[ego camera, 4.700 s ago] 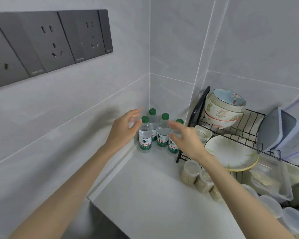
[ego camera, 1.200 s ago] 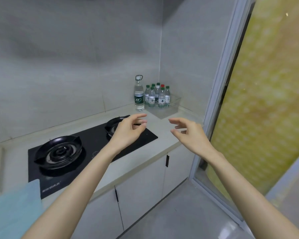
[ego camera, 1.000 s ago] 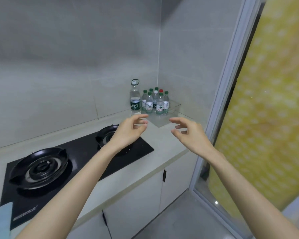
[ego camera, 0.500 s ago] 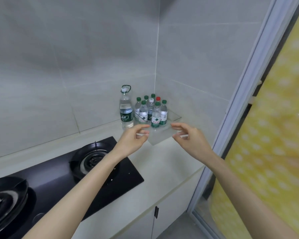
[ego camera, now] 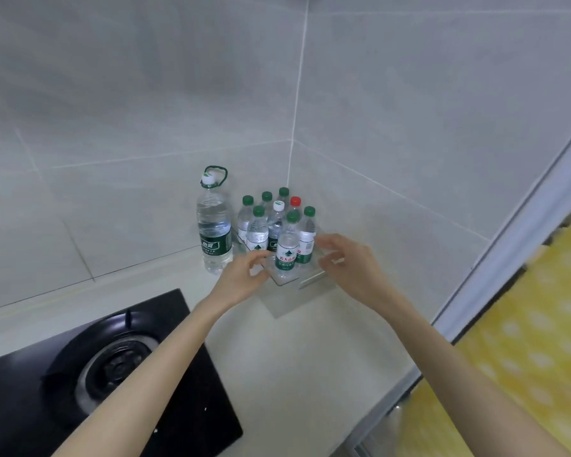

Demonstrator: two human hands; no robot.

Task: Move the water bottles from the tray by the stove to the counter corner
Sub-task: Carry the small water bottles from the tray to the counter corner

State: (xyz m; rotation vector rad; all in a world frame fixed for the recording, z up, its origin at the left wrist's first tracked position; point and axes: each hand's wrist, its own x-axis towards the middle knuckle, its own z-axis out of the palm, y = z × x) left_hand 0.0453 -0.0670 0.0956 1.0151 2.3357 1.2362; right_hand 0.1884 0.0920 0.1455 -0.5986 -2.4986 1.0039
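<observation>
Several small water bottles (ego camera: 287, 249) with green, white and red caps stand upright in a clear plastic tray (ego camera: 314, 278) in the corner beside the stove. My left hand (ego camera: 241, 278) hovers at the tray's left front, fingers loosely curved, holding nothing. My right hand (ego camera: 346, 262) hovers at the tray's right side, close to the rightmost bottle (ego camera: 305, 239), fingers spread and empty. The nearest green-capped bottle stands between my two hands.
A large water bottle (ego camera: 213, 232) with a white cap and green loop stands on the counter left of the tray. A black gas stove (ego camera: 112, 361) fills the lower left. Tiled walls meet behind the tray. A sliding door frame (ego camera: 508, 232) rises at the right.
I turned from the other counter corner to the stove side and came closer. Both empty hands have reached forward to either side of the tray's front bottles.
</observation>
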